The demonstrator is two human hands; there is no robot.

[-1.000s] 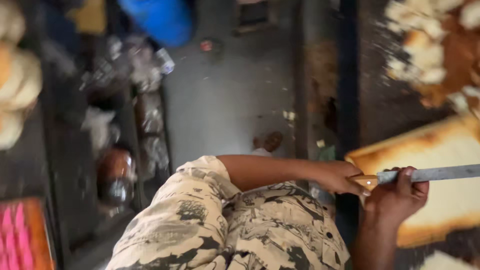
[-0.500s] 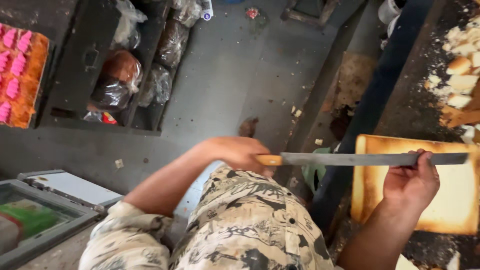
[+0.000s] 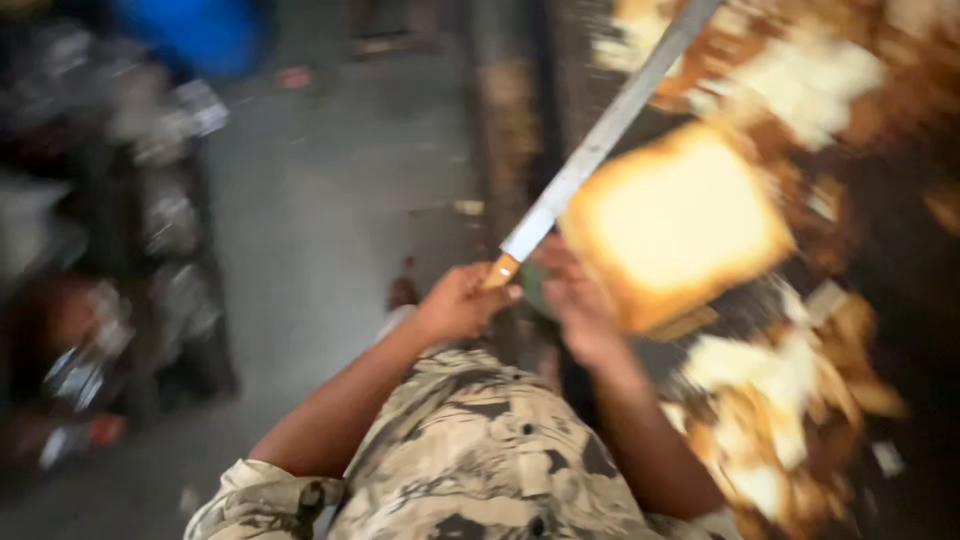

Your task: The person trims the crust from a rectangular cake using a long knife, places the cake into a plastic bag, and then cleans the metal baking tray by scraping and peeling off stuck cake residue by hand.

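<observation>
The view is blurred. My left hand (image 3: 462, 302) grips the wooden handle of a long knife (image 3: 600, 140). Its flat blade runs up and to the right, over the dark work surface. My right hand (image 3: 578, 300) is just beside the handle, at the near left corner of a square slab of bread (image 3: 680, 225) with browned crust. Whether the fingers touch the bread I cannot tell. My camouflage-patterned shirt (image 3: 470, 460) fills the bottom of the frame.
Pale bread trimmings and crust scraps (image 3: 790, 400) lie on the dark surface around the slab, with more scraps (image 3: 800, 70) at the top right. Dark shelves with bagged items (image 3: 150, 220) stand at the left across a grey floor (image 3: 330, 200). A blue container (image 3: 200, 30) sits top left.
The knife has swung from lying level across the bread to pointing up and right. My right hand has left the blade and come back beside the handle, at the bread's corner.
</observation>
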